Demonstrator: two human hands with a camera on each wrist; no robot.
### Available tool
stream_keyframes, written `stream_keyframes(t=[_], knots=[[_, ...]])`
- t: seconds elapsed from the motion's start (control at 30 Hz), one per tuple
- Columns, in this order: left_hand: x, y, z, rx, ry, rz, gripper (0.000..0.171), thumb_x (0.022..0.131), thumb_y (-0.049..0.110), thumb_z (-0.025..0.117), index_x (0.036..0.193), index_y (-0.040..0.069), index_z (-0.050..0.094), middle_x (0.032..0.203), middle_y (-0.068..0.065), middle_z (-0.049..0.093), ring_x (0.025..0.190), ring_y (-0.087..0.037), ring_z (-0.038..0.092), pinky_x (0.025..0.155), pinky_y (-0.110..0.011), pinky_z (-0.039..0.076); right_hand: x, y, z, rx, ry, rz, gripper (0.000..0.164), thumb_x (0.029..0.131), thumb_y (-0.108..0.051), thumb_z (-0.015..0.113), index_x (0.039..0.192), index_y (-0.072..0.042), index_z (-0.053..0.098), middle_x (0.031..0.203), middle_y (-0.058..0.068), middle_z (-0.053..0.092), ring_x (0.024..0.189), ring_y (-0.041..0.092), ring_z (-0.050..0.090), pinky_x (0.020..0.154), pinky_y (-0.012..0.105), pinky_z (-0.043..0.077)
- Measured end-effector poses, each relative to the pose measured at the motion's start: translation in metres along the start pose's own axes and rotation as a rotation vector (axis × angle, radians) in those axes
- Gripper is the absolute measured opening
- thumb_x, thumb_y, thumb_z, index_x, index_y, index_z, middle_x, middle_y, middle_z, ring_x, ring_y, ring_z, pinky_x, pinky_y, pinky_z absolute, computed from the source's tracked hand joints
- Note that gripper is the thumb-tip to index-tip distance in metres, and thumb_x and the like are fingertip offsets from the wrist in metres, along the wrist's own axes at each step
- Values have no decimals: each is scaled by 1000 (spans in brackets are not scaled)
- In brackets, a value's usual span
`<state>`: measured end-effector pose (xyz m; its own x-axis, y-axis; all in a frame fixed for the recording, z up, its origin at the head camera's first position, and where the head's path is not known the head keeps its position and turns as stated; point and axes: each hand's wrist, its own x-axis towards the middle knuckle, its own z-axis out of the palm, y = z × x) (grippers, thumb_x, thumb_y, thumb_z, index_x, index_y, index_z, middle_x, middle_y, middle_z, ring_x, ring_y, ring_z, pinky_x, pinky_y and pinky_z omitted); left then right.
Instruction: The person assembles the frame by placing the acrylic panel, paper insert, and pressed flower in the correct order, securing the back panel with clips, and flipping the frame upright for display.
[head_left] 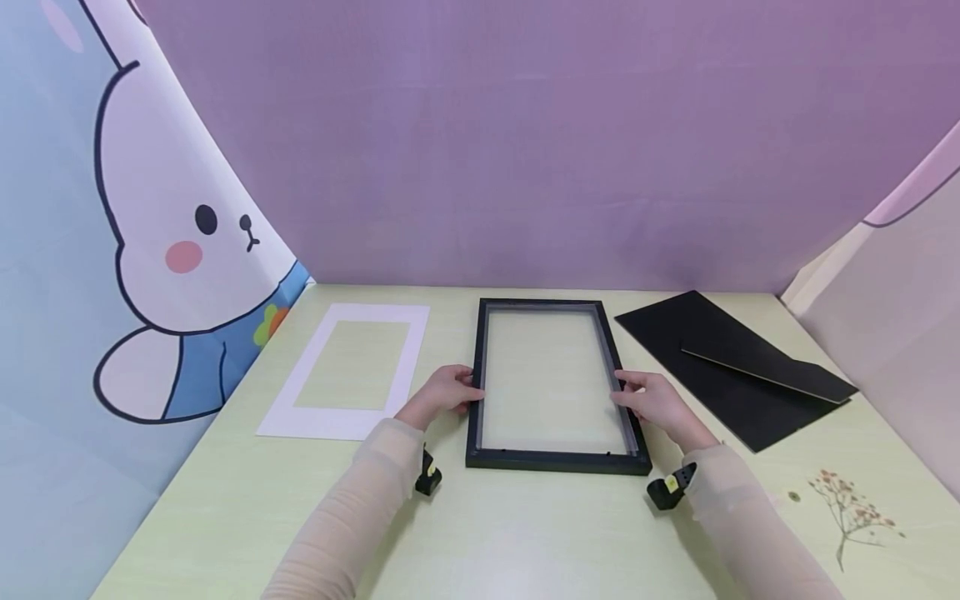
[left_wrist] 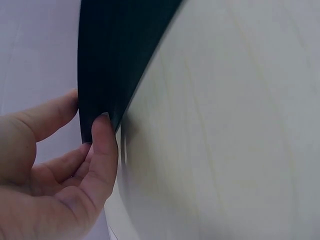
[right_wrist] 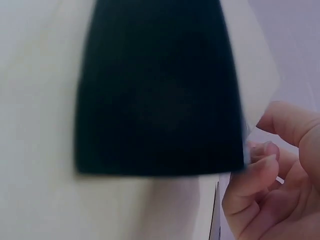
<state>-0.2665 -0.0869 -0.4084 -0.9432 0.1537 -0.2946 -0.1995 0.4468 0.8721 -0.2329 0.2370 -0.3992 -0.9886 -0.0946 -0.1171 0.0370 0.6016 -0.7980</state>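
A black rectangular picture frame (head_left: 558, 461) is in the middle of the head view, its long sides running away from me. The table shows through its opening, and a greyish, see-through border lines the inner edges. My left hand (head_left: 447, 390) grips the left side bar, thumb on one face and fingers on another; the left wrist view shows the same hand (left_wrist: 65, 170) pinching the dark bar (left_wrist: 115, 55). On the opposite bar, my right hand (head_left: 652, 402) holds the frame between thumb and fingers. In the right wrist view, the dark frame side (right_wrist: 160, 90) partly hides those fingertips.
A white mat board (head_left: 318, 422) with a rectangular cutout lies left of the frame. To the right is a black backing board (head_left: 675, 321) with a stand flap (head_left: 772, 367) raised at an angle. A dried flower sprig (head_left: 847, 512) lies front right. Purple cloth (head_left: 525, 167) hangs behind.
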Motion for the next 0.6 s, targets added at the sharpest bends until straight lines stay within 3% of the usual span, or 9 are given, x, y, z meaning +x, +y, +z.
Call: stream_keyframes(t=[0.33, 0.6], knots=[[-3, 2, 1, 7, 5, -3, 56, 82, 5, 68, 131, -7, 43, 121, -18, 52, 89, -23, 58, 70, -30, 52, 0, 1, 1, -27, 15, -21, 51, 88, -9, 59, 131, 12, 41, 81, 6, 45, 47, 9, 35, 43, 23, 33], [-4, 3, 3, 20, 22, 9, 57, 81, 5, 68, 130, -7, 43, 119, -17, 52, 83, -21, 57, 68, -29, 51, 1, 2, 2, -55, 30, -23, 51, 87, -9, 60, 130, 12, 42, 83, 7, 45, 47, 9, 32, 42, 22, 31]])
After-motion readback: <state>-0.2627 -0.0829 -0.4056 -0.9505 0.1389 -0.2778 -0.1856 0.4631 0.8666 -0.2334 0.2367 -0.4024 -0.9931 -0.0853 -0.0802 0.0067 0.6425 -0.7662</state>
